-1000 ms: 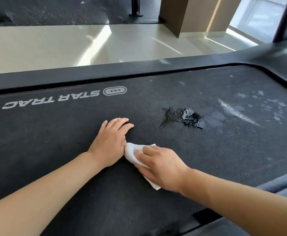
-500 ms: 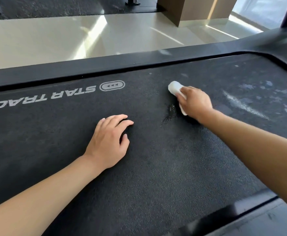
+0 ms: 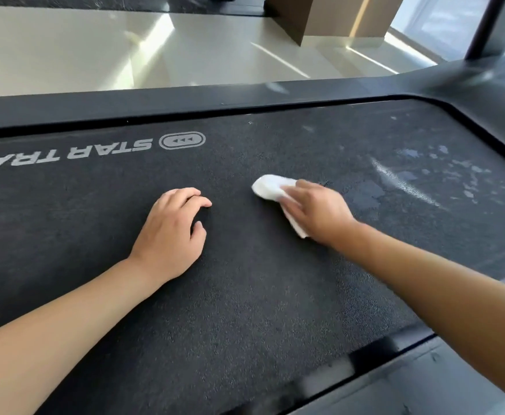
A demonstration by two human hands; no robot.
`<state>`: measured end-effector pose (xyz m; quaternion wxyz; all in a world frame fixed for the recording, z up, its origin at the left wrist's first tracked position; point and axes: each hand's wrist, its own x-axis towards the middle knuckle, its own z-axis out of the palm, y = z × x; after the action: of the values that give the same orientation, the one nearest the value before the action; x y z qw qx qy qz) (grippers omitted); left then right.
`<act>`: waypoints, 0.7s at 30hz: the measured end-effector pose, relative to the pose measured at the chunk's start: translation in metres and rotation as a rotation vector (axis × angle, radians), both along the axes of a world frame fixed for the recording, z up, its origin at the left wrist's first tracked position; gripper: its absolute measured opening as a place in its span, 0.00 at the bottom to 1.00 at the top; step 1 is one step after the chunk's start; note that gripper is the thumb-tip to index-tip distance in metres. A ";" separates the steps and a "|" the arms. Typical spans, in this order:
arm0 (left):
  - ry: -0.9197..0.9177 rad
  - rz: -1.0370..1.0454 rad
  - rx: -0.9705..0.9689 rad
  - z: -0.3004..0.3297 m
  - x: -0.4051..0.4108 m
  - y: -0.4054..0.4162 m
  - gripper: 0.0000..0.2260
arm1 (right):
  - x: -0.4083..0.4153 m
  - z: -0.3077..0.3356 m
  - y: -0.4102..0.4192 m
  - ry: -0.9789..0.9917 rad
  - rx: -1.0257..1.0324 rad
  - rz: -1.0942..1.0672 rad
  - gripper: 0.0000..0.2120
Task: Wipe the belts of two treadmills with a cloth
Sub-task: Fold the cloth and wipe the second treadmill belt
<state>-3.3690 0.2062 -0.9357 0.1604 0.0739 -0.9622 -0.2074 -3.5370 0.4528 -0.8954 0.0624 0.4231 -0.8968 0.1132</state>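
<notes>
The treadmill belt (image 3: pixel 245 295) filled most of the view, a dark, grainy surface running from left to right. A black side rail (image 3: pixel 185 103) bordered its far edge, and another rail (image 3: pixel 425 381) crossed the near right corner. Beyond the far rail lay a pale, glossy floor (image 3: pixel 95 49) with streaks of light on it and a tan column (image 3: pixel 335 16) standing on it. White lettering reading STAR TRAC (image 3: pixel 65 154), upside down to the wearer, sat near the belt's far edge, beside an oval logo (image 3: pixel 182 140). Pale, patchy marks (image 3: pixel 443 172) were scattered over the right end of the belt, with one bright streak among them.

Both bare forearms reached in from the near side. The left hand (image 3: pixel 170 235) rested palm down on the belt, its fingers loosely bent with the tips touching the surface, holding nothing. The right hand (image 3: pixel 317 214) lay to the right of it, well apart, and pressed a white cloth (image 3: pixel 270 187) flat against the belt, the fingers folded over it. The cloth was bunched under the palm; its larger part stuck out past the fingertips towards the left and the far rail, and a small corner showed below the hand on the thumb side. It lay in the middle of the belt, just left of the patchy marks.
</notes>
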 end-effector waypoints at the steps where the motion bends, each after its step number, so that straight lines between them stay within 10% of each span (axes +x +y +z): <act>1: -0.006 0.004 -0.001 0.002 0.000 0.000 0.18 | -0.026 0.005 0.005 -0.008 0.016 -0.176 0.13; 5: 0.018 0.043 0.121 0.002 -0.004 -0.003 0.16 | -0.032 0.006 -0.009 -0.007 0.022 -0.333 0.14; 10: -0.009 0.162 0.424 0.017 -0.003 -0.013 0.21 | 0.113 -0.007 -0.055 -0.166 0.019 0.223 0.14; 14: -0.060 0.049 0.296 0.015 0.005 -0.023 0.22 | 0.166 -0.012 -0.061 -0.209 0.057 0.639 0.19; 21: -0.110 0.033 0.099 0.002 0.021 -0.004 0.19 | -0.035 0.022 0.008 -0.094 0.038 -0.309 0.17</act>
<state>-3.3482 0.2020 -0.9341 0.1068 0.1086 -0.9568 -0.2477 -3.5717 0.4610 -0.8729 0.0290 0.2754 -0.9551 0.1051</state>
